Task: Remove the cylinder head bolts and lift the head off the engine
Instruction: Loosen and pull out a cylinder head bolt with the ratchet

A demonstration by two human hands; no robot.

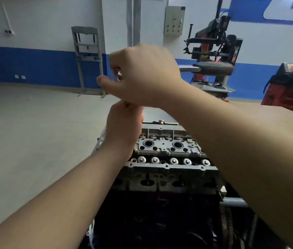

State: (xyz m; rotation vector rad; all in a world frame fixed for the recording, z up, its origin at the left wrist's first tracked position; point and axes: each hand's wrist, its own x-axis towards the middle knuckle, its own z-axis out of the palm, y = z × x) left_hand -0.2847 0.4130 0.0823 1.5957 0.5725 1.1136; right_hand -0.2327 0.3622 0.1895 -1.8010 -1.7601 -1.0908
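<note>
The grey cylinder head (167, 151) sits on the dark engine block (156, 212) at the centre, with round spark plug wells and a row of shiny valve tops along its near side. My right hand (142, 76) is raised above the head's far left end, its fingers curled round a shiny metal tool (119, 74), probably a wrench handle. Just below it, my left hand (124, 126) grips what seems to be the tool's shaft, mostly hidden by both hands. The bolt under the tool is hidden.
An engine stand tube (232, 202) runs at the right of the block. Behind stand a tyre changer (214, 56), a red machine (289, 90) and a grey press frame (88, 60) against the blue and white wall. Bare floor lies to the left.
</note>
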